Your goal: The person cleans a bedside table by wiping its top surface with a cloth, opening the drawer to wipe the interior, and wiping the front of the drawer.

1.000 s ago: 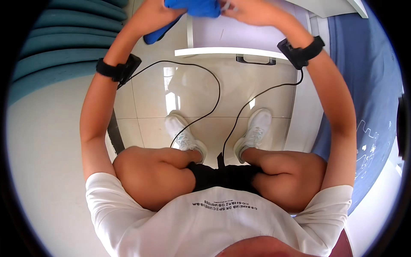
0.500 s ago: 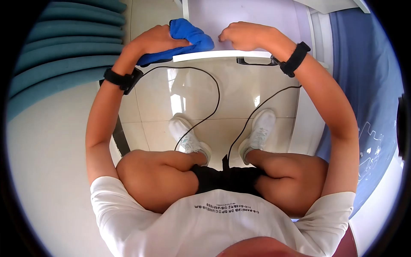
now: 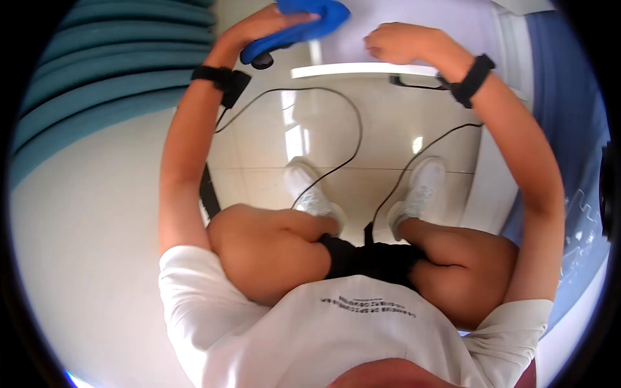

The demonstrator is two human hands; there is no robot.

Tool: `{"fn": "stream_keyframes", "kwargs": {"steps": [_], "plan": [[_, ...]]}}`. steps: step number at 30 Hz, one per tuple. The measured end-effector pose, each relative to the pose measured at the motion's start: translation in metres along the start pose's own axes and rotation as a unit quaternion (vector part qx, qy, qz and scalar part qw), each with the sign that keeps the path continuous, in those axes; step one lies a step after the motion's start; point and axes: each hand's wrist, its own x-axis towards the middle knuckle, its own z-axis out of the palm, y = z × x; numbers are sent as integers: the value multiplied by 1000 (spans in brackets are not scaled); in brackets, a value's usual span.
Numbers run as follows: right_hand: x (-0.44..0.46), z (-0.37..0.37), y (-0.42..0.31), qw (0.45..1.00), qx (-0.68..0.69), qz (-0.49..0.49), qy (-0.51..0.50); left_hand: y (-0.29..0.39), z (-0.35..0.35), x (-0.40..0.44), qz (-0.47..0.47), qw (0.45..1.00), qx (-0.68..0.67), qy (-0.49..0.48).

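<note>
A blue cloth (image 3: 326,21) hangs bunched in my left hand (image 3: 272,22), whose fingers are closed on it; a dark rounded part shows under the cloth's lower end. My right hand (image 3: 398,44) is curled above the open white drawer (image 3: 362,70), near its front edge, and whatever it may hold is hidden. The drawer has a pale lilac inside and a black handle (image 3: 420,84) on its front.
Teal curved padding (image 3: 110,97) and a cream surface (image 3: 97,239) lie on the left. Blue fabric (image 3: 563,110) hangs at the right. Thin black cables (image 3: 359,123) run from both wrist straps past my white shoes (image 3: 424,187) on the tiled floor.
The view has shifted, so the scene sits further right. My left hand with the blue cloth has lifted off the drawer's front edge. My right hand stays over the drawer, apart from the cloth.
</note>
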Motion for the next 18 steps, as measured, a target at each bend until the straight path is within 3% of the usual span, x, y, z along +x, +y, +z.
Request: {"fn": "stream_keyframes", "kwargs": {"steps": [3, 4, 8, 10, 13, 14, 15, 18], "plan": [[0, 4, -2, 996, 64, 49, 32, -7, 12, -9, 66, 990, 89, -86], [2, 12, 4, 995, 62, 32, 74, -6, 13, -13, 9, 989, 101, -111], [-2, 4, -3, 995, 72, 64, 33, -23, 5, 6, 80, 986, 118, -86], [-6, 0, -8, 995, 42, 73, 50, -29, -4, 21, 119, 977, 169, -45], [-8, -6, -18, 994, 45, 92, 33, -25, -18, 30, 105, 977, 185, -24], [-7, -6, -20, 994, 44, 92, 34, 5, -3, 3, 156, 985, 67, 39], [-8, -6, -21, 993, 53, 97, 35, 3, -5, 6, 160, 984, 67, 41], [-15, -10, -19, 990, 63, 122, 25, 5, -6, 23, 29, 980, 75, 182]]}}
